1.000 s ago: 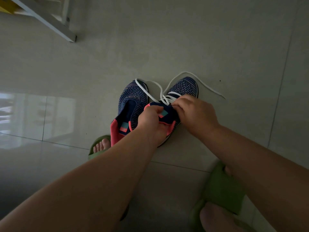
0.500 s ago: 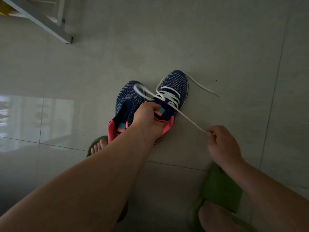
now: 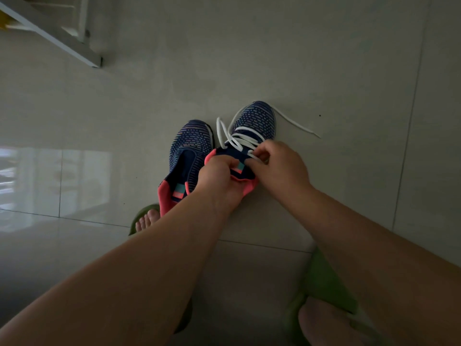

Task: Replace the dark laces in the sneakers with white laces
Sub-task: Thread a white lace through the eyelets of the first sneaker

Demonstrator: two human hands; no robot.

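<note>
Two navy knit sneakers with pink heels stand side by side on the tiled floor. The left sneaker (image 3: 192,146) has no lace in it. The right sneaker (image 3: 257,118) carries a white lace (image 3: 239,139) through its eyelets, with one loose end trailing right across the floor and a loop lying to the left. My left hand (image 3: 217,178) grips the right sneaker's tongue and collar. My right hand (image 3: 277,163) pinches the white lace at the upper eyelets on the shoe's right side.
My feet in green slippers (image 3: 324,283) sit close behind the sneakers, the other slipper (image 3: 144,218) by the left sneaker's heel. A white furniture frame (image 3: 57,38) crosses the top left. Bare tile lies all around.
Half a second ago my right hand was pulling the lace taut out to the right. It has come back to the shoe's eyelets. My left hand has stayed on the tongue.
</note>
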